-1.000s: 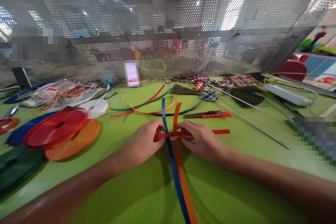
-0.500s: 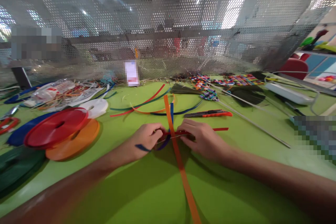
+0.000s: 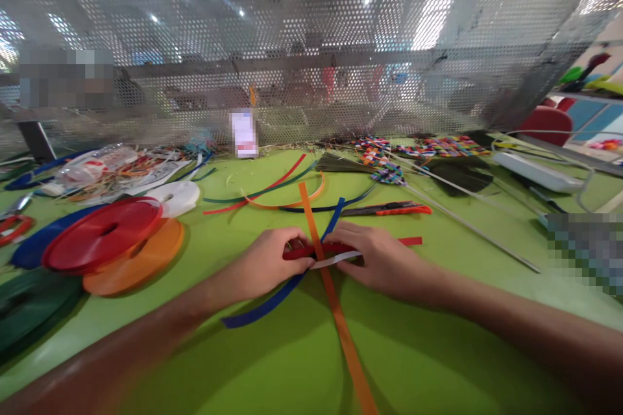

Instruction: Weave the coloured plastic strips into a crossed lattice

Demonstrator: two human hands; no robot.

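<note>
Near the middle of the tabletop (image 3: pixel 253 369), the left hand (image 3: pixel 275 262) and right hand (image 3: pixel 372 260) are both drawn narrow, holding a red strip (image 3: pixel 335 248) from either side; a white strip (image 3: pixel 344 257) runs along its near edge, between them. An orange strip (image 3: pixel 339 311) and a blue strip (image 3: pixel 265 309) cross there too. The likeliest trouble is that crossing coming undone: if the left thumb eased off, the blue strip, bent and slanting, could spring out or skew. The orange one's long near tail could also tug it loose, should a forearm catch it. Just beyond the right hand lies a box cutter (image 3: pixel 402 209), which a careless reach might knock. The strips look flat, slim and smooth; the red one's end shows past the right hand. The blue curves left and near, probably springy; the orange is nearly straight, its near end out of view. Fingers hide how they interlace.
</note>
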